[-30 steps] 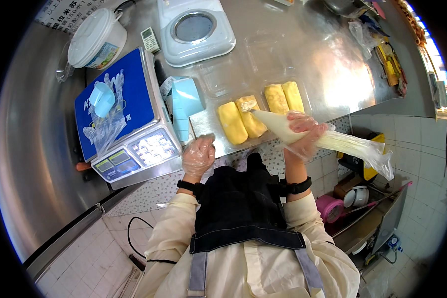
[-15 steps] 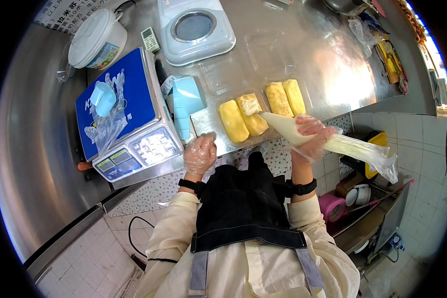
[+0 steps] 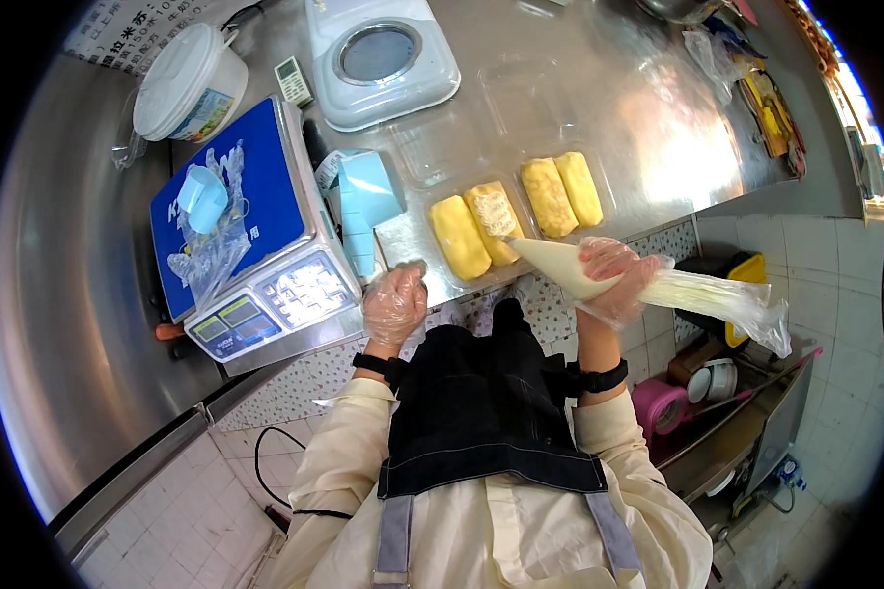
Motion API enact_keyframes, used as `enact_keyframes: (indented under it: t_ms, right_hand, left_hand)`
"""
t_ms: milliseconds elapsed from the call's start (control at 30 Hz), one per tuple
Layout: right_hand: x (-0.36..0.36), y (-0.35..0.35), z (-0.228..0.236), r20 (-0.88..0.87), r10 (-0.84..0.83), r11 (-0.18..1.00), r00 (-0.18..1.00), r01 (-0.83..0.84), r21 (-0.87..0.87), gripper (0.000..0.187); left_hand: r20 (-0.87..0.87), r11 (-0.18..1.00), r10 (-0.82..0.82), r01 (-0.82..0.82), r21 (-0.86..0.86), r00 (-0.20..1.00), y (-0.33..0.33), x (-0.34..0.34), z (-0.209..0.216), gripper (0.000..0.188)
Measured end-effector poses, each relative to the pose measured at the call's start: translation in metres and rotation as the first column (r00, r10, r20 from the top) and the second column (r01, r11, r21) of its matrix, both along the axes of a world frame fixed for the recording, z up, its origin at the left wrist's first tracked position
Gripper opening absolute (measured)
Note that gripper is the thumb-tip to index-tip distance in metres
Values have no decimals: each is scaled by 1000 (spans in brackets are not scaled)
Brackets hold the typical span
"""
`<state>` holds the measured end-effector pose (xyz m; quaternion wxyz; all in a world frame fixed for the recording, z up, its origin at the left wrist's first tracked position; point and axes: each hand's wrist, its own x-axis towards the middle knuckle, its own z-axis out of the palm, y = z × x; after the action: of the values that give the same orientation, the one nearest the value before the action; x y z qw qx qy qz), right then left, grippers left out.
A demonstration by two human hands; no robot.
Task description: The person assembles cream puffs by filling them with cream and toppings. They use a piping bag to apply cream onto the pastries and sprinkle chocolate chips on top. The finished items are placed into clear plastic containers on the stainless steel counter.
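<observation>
My right hand [image 3: 619, 280], in a clear plastic glove, is wrapped round a piping bag [image 3: 555, 263] of pale cream, its twisted tail trailing right. The bag's tip is at the near end of a yellow crepe roll [image 3: 504, 252], on whose top lies a squiggle of cream [image 3: 493, 209]. Another yellow roll [image 3: 459, 238] lies beside it in the same clear plastic box [image 3: 442, 157]. Two more rolls [image 3: 548, 198] lie in a second clear box [image 3: 528, 95] to the right. My gloved left hand [image 3: 395, 304] is closed at the counter edge; what it holds, if anything, is hidden.
A blue-topped scale [image 3: 236, 191] with a crumpled plastic bag and light-blue cup stands left. Beside it are a folded light-blue carton [image 3: 368, 196], a small remote [image 3: 292, 80], a lidded white bucket [image 3: 192, 83] and a white appliance [image 3: 383, 61]. Bags and packets lie far right.
The piping bag's tip has moved down toward the near end of the roll, and the cream squiggle is longer. My left hand stays put.
</observation>
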<state>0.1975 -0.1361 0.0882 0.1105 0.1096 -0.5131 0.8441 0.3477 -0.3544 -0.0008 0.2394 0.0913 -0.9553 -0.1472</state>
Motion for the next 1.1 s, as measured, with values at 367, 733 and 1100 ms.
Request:
enact_keyframes:
  t_ms: [367, 733, 1100]
  right_hand:
    - [10, 8, 1, 54, -23, 999, 998, 25, -35, 57]
    - [3, 26, 2, 16, -6, 999, 1000, 7, -47, 59]
    - [11, -49, 24, -147, 176, 984, 973, -179, -4, 64]
  left_hand:
    - [40, 1000, 7, -7, -3, 999, 1, 0, 1, 19]
    - [12, 1000, 2, -2, -4, 1000, 0, -1, 2, 17]
    - [-24, 998, 30, -29, 59, 999, 2, -1, 7, 21]
